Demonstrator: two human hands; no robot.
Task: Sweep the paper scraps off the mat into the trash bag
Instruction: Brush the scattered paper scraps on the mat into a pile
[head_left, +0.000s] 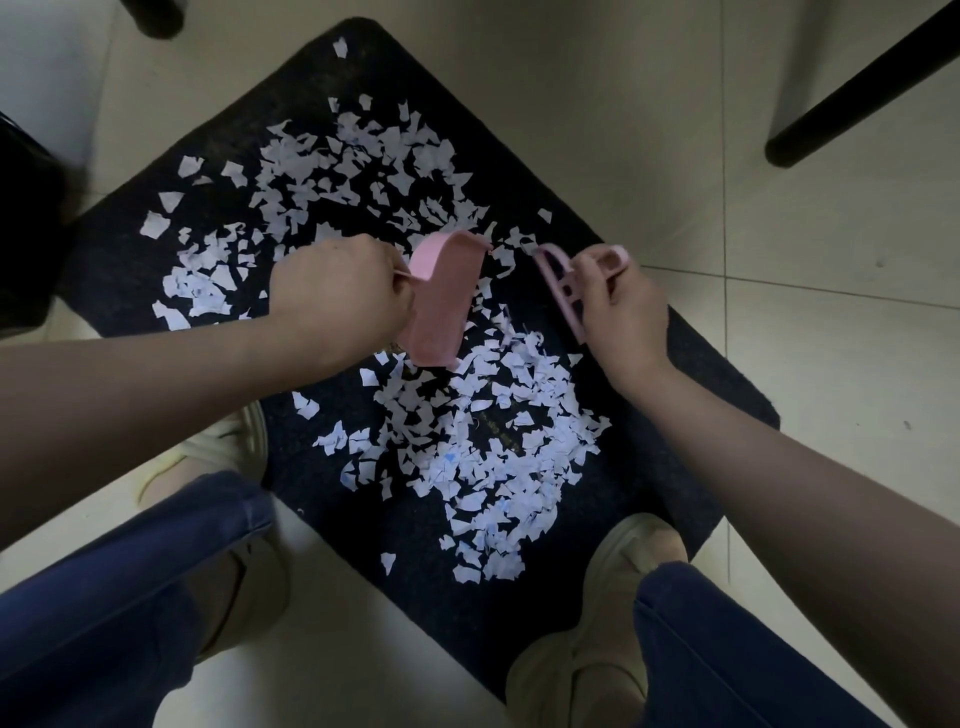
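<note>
A dark mat (691, 374) lies on the tiled floor, strewn with several white paper scraps (483, 447), most in the middle and the near part. My left hand (343, 291) grips the handle of a small pink dustpan (441, 296), held just above the mat's centre. To its right, my right hand (618, 301) holds a small pink brush (558, 286) by its looped handle, its edge near the scraps. The black trash bag (26, 228) sits at the left edge of view, beside the mat.
My two shoes (597, 623) and blue trouser legs (130, 597) frame the near side of the mat, one shoe on its corner. Black furniture legs (857, 98) stand at the top right and top left on the pale tiles.
</note>
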